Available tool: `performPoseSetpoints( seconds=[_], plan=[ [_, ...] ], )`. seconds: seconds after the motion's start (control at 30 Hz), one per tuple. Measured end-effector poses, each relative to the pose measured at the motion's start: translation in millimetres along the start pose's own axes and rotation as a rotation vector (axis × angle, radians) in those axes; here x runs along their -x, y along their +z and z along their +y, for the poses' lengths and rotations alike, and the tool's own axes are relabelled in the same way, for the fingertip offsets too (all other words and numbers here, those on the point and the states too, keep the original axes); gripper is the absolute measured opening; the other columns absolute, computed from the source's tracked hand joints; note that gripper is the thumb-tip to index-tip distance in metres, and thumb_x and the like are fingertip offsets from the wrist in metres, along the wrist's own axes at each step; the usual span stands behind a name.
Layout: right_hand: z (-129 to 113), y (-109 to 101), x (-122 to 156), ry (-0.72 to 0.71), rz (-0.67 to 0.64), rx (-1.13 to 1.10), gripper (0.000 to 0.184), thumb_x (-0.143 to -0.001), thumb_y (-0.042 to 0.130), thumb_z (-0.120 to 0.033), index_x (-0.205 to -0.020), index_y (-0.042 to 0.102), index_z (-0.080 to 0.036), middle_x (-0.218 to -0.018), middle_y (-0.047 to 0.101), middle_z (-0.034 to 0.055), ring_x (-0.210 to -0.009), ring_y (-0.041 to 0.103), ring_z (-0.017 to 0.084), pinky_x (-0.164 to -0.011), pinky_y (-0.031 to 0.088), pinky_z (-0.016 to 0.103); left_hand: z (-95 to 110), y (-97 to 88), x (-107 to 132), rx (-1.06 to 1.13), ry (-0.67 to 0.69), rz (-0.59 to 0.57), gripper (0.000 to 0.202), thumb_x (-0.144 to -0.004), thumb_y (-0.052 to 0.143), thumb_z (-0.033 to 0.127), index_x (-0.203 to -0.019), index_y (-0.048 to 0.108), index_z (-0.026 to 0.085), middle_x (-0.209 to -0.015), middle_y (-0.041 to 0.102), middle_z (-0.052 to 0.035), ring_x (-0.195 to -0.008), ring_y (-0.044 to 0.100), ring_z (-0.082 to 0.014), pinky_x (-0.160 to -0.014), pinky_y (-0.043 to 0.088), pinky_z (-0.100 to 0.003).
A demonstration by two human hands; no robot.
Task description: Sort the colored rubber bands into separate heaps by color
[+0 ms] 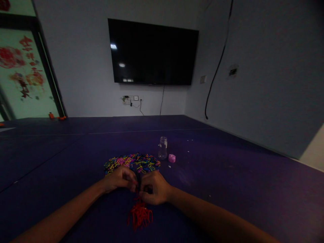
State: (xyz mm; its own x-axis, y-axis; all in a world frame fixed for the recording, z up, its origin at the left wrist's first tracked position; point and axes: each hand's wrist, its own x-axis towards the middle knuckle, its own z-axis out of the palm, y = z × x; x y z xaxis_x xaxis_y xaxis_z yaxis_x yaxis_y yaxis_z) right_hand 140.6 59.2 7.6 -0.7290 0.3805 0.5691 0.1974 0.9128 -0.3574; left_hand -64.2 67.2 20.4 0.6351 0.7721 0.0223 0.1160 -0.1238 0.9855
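My left hand (122, 179) and my right hand (156, 187) meet low in the middle of the view, fingers closed in a pinch. Between the fingertips a bit of red elastic band (137, 183) shows, mostly hidden by the fingers. Just below my hands lies a loose bunch of red elastic bands (140, 216), its upper strands reaching up to the fingertips. Beyond my hands spreads a pile of mixed elastic bands (149, 162) in yellow, pink, blue and black, partly covered by my knuckles.
A clear bottle (162, 148) stands uncapped behind the pile, with a pink cap (171, 158) to its right. Small white scraps (188, 151) dot the purple surface (227, 189). A television (154, 52) hangs on the far wall, and a black cable (215, 76) dangles at the right.
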Motion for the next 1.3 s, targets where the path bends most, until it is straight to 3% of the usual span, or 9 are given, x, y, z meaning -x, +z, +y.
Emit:
performPoseSetpoints(
  seconds=[0.23, 0.33, 0.47, 0.6, 0.77, 0.87, 1.0, 1.23, 1.3],
  plan=[
    [3.4, -8.8, 0.5, 0.053, 0.146, -0.069, 0.032, -0.083, 0.032, -0.019, -0.06, 0.054, -0.018, -0.058, 0.057, 0.0024, -0.058, 0.055, 0.014, -0.059, 0.042, 0.024, 13.5, 15.3, 6.0, -0.015, -0.054, -0.233, 0.039, -0.078, 0.063, 0.048, -0.07, 0.071, 0.01, -0.062, 0.069, -0.0067, -0.038, 0.052, -0.009, -0.038, 0.036, -0.018],
    [9.9, -8.2, 0.8, 0.128, 0.215, -0.085, 0.037, -0.085, 0.03, -0.02, -0.059, 0.055, -0.018, -0.055, 0.056, 0.0016, -0.055, 0.054, 0.013, -0.059, 0.042, 0.024, 15.9, 18.1, 5.0, -0.093, -0.021, -0.202, 0.037, -0.077, 0.065, 0.045, -0.067, 0.07, 0.01, -0.057, 0.066, -0.0038, -0.032, 0.038, -0.004, -0.033, 0.023, -0.017],
    [10.7, -3.9, 0.3, 0.21, 0.109, -0.21, 0.038, -0.087, 0.031, -0.022, -0.063, 0.059, -0.017, -0.056, 0.059, 0.0008, -0.055, 0.057, 0.012, -0.058, 0.044, 0.022, 14.5, 18.1, 3.3, -0.175, 0.013, -0.112, 0.039, -0.075, 0.066, 0.048, -0.059, 0.067, 0.012, -0.042, 0.053, 0.0032, -0.033, 0.03, -0.0039, -0.035, 0.019, -0.018],
    [3.3, -0.4, -2.7, 0.202, 0.094, -0.344, 0.037, -0.087, 0.033, -0.023, -0.062, 0.06, -0.017, -0.061, 0.063, 0.0019, -0.06, 0.059, 0.013, -0.061, 0.046, 0.022, 15.6, 20.9, 6.0, -0.252, 0.052, -0.08, 0.033, -0.068, 0.073, 0.046, -0.056, 0.068, 0.015, -0.048, 0.057, 0.0023, -0.044, 0.042, -0.0068, -0.044, 0.029, -0.018],
    [-3.1, -0.9, -7.0, 0.335, -0.003, -0.604, 0.041, -0.087, 0.034, -0.027, -0.054, 0.056, -0.017, -0.044, 0.051, -0.0018, -0.042, 0.047, 0.009, -0.044, 0.038, 0.018, 19.8, 25.3, 9.6, -0.242, -0.029, -0.166, 0.028, -0.06, 0.079, 0.044, -0.065, 0.072, 0.018, -0.058, 0.065, 0.0002, -0.047, 0.05, -0.0097, -0.047, 0.035, -0.02],
    [-1.8, -0.6, -7.1, 0.41, -0.076, -0.723, 0.043, -0.086, 0.034, -0.028, -0.052, 0.056, -0.016, -0.04, 0.05, -0.0016, -0.033, 0.036, 0.008, -0.035, 0.028, 0.018, 16.9, 25.2, 7.5, -0.208, 0.013, -0.044, 0.046, -0.068, 0.067, 0.059, -0.053, 0.065, 0.016, -0.05, 0.06, 0.0007, -0.04, 0.045, -0.0083, -0.043, 0.032, -0.02],
    [0.4, 0.0, -6.1, 0.386, 0.063, -0.7, 0.045, -0.085, 0.032, -0.025, -0.049, 0.057, -0.015, -0.042, 0.053, 0.0003, -0.033, 0.035, 0.008, -0.036, 0.029, 0.018, 10.8, 27.7, 4.8, -0.392, 0.16, 0.251, 0.06, -0.081, 0.048, 0.063, -0.044, 0.058, 0.016, -0.039, 0.048, 0.0019, -0.04, 0.039, -0.0082, -0.044, 0.027, -0.021],
    [-1.2, -0.8, -7.2, 0.383, -0.054, -0.644, 0.041, -0.08, 0.033, -0.02, -0.045, 0.054, -0.017, -0.038, 0.05, -0.0006, -0.035, 0.038, 0.009, -0.039, 0.032, 0.018, 12.7, 38.4, 7.0, -0.506, 0.216, 0.286, 0.063, -0.09, 0.032, 0.057, -0.049, 0.058, 0.017, -0.041, 0.046, 0.0024, -0.041, 0.039, -0.01, -0.046, 0.03, -0.022],
    [-0.8, -1.0, -6.2, 0.372, -0.006, -0.587, 0.044, -0.082, 0.031, -0.022, -0.045, 0.054, -0.017, -0.039, 0.049, -0.0004, -0.037, 0.04, 0.009, -0.04, 0.032, 0.018, 12.2, 36.8, 7.3, -0.579, 0.244, 0.363, 0.062, -0.092, 0.029, 0.055, -0.05, 0.057, 0.017, -0.044, 0.051, 0.0012, -0.043, 0.044, -0.0109, -0.047, 0.033, -0.022]
  ],
)
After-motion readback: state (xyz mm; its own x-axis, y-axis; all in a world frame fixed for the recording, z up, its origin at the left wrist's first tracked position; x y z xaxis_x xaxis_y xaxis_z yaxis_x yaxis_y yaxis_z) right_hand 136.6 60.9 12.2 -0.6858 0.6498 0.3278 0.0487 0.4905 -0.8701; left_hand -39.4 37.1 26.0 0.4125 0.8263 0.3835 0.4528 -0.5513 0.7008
